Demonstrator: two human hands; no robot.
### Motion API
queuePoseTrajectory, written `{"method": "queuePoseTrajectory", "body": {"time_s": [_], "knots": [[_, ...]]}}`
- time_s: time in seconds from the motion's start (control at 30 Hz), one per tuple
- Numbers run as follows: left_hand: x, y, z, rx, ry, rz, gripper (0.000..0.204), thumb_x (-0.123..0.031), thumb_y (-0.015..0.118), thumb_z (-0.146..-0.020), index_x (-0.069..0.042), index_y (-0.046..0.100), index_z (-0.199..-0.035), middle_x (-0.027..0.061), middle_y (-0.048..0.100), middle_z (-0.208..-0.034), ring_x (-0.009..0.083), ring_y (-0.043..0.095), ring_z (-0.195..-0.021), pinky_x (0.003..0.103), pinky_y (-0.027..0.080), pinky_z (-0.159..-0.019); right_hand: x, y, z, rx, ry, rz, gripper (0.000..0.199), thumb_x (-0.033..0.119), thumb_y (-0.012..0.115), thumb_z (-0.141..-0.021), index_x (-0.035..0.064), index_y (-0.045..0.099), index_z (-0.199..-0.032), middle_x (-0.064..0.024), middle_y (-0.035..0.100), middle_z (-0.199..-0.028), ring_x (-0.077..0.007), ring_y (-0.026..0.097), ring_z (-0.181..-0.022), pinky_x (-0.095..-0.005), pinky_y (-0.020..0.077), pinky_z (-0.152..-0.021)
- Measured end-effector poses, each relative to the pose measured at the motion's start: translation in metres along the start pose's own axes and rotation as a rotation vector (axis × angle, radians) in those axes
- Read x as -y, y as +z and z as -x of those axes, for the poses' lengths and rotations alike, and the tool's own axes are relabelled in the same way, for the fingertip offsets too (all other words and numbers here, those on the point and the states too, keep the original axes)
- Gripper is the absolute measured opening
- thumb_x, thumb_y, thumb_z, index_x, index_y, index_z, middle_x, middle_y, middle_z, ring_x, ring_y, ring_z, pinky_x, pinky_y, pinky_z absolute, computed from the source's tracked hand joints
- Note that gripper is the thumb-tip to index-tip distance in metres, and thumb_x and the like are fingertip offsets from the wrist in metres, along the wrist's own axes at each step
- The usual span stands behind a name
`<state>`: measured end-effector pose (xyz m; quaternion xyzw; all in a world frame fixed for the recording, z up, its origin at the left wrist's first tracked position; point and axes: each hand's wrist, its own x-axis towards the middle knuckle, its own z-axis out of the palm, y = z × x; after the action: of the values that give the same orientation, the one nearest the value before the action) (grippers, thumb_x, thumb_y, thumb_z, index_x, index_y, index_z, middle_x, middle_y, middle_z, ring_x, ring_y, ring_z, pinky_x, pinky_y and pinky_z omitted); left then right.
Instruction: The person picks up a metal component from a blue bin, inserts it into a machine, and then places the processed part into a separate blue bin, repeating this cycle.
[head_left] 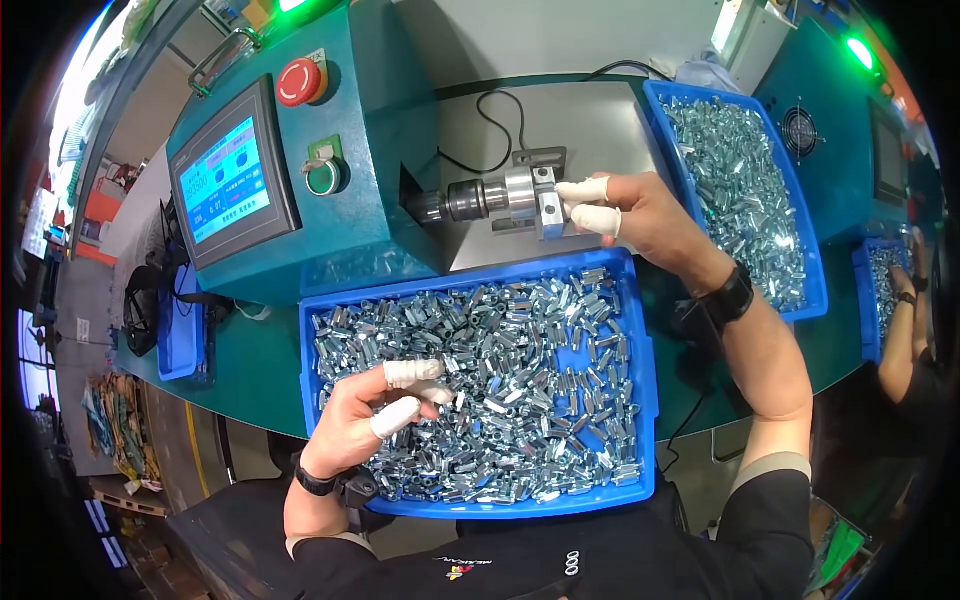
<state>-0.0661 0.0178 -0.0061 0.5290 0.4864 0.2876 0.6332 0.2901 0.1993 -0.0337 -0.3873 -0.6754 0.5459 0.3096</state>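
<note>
the person's dark shirt (520, 565) fills the bottom edge, closest of all, with both bare forearms rising from it. going from the left: a small blue bin (182, 335) sits at the far left of the green bench (262, 365), just beside a dark fan. above it stands a teal machine (370, 190) with a tilted touch screen (228, 180), a red stop button (298, 82) and a green key switch (324, 172). next comes the left hand (362, 420), a black watch on its wrist, white cots on its fingertips (412, 373); it rests on the heap in the near tray (478, 505), fingers pinched together over the small metal nuts (520, 390), though whether a nut is actually caught between them cannot be told. that blue tray lies in front of the person and is filled with these shiny hex pieces. behind the tray, a steel chuck (500, 198) sticks out of the machine to the right, with a black cable looping on the grey plate behind it. the right hand (640, 215), also cotted and with a black watch, is up at the chuck's end block, thumb and forefinger closed against it as if pressing a small piece in; the piece itself is hidden. further right a second blue tray (815, 290) holds more of the same nuts, and past it stands another teal machine (850, 150) with a green lamp. at the far right edge another person's arm (905, 330) reaches toward a third tray.
</note>
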Motion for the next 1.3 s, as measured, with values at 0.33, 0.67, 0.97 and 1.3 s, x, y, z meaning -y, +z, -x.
{"method": "queuePoseTrajectory", "body": {"time_s": [0.33, 0.67, 0.97, 1.3], "knots": [[0.002, 0.004, 0.001, 0.01, 0.006, -0.013, 0.041, -0.014, 0.062, -0.103, 0.001, 0.058, -0.141, 0.0155, 0.073, -0.117, 0.0199, 0.071, -0.098, 0.035, 0.057, -0.089, -0.008, -0.007, -0.003, 0.031, -0.027, -0.066, 0.034, 0.017, 0.07, -0.098, 0.001, 0.072, -0.128, 0.0006, 0.068, -0.092, -0.0053, 0.059, -0.077, -0.0205, 0.0461, -0.062], [0.002, 0.004, 0.0, -0.001, 0.105, -0.029, 0.037, -0.014, 0.059, -0.105, -0.003, 0.06, -0.14, 0.0125, 0.075, -0.114, 0.0158, 0.071, -0.094, 0.029, 0.056, -0.082, -0.009, -0.014, -0.003, -0.275, 0.12, -0.017, 0.033, 0.029, 0.072, -0.097, 0.0013, 0.071, -0.115, -0.0022, 0.071, -0.086, -0.0097, 0.066, -0.071, -0.0229, 0.0491, -0.058], [0.008, 0.009, 0.001, 0.006, 0.132, -0.095, 0.035, -0.014, 0.058, -0.106, -0.003, 0.061, -0.139, 0.0108, 0.075, -0.112, 0.0136, 0.071, -0.092, 0.028, 0.056, -0.08, 0.023, 0.008, -0.016, -0.387, -0.129, 0.866, 0.046, 0.038, 0.074, -0.088, -0.0014, 0.069, -0.111, -0.0183, 0.073, -0.086, -0.0326, 0.073, -0.077, -0.0456, 0.0569, -0.07], [0.01, 0.01, 0.004, 0.03, 0.14, -0.097, 0.034, -0.012, 0.058, -0.105, -0.002, 0.062, -0.137, 0.0097, 0.075, -0.112, 0.0129, 0.071, -0.092, 0.028, 0.056, -0.082, 0.043, -0.026, 0.008, -0.503, -0.001, 1.146, 0.037, 0.034, 0.067, -0.087, 0.0043, 0.073, -0.108, -0.023, 0.074, -0.097, -0.0424, 0.07, -0.094, -0.0524, 0.0548, -0.086]]}}
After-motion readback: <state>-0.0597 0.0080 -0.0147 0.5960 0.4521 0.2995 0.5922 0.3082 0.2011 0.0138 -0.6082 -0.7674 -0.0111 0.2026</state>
